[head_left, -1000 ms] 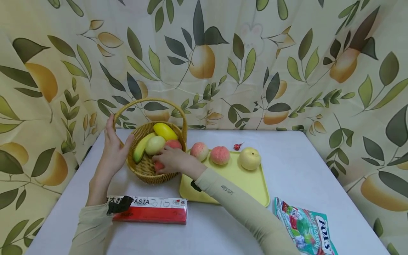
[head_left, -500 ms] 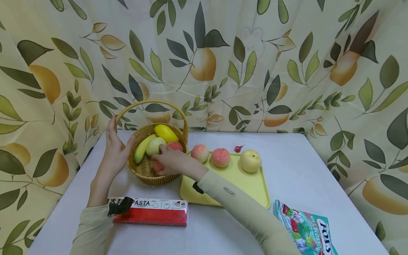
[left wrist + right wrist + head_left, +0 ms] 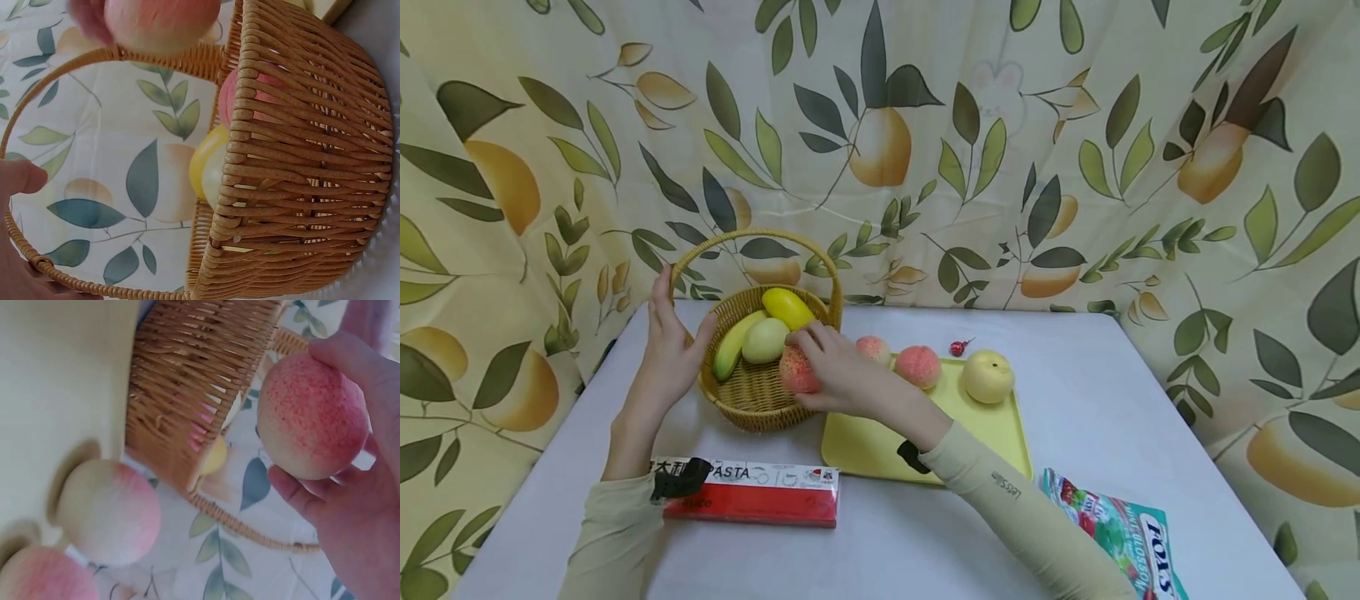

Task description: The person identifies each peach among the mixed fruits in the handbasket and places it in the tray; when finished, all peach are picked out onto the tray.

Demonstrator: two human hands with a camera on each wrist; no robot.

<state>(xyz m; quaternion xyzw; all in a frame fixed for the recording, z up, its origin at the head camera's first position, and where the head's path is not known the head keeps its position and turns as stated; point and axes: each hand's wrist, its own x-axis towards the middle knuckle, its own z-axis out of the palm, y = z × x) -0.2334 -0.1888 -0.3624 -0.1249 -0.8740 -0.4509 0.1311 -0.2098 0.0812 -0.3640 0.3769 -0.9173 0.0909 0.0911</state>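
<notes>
In the head view my right hand (image 3: pixel 850 371) holds a pink speckled peach (image 3: pixel 798 369) over the near right side of the wicker basket (image 3: pixel 752 417). The right wrist view shows the peach (image 3: pixel 312 415) between thumb and fingers. My left hand (image 3: pixel 673 354) stays at the basket's left side, its fingers straight against the handle (image 3: pixel 752 235) and its thumb spread apart. Inside the basket lie a banana (image 3: pixel 730 354), a pale green round fruit (image 3: pixel 765 340) and a yellow fruit (image 3: pixel 787 308). Another pink fruit (image 3: pixel 259 94) shows in the basket in the left wrist view.
A yellow tray (image 3: pixel 947 442) right of the basket bears a peach (image 3: pixel 874 348), another peach (image 3: pixel 918 367) and a pale yellow fruit (image 3: pixel 988 377). In front lies a red pasta box (image 3: pixel 760 504). A candy bag (image 3: pixel 1123 533) is at front right, a small red item (image 3: pixel 958 347) behind the tray.
My right hand has risen to the right out of the basket's inside, bringing the peach up with it. The left hand has stayed at the handle.
</notes>
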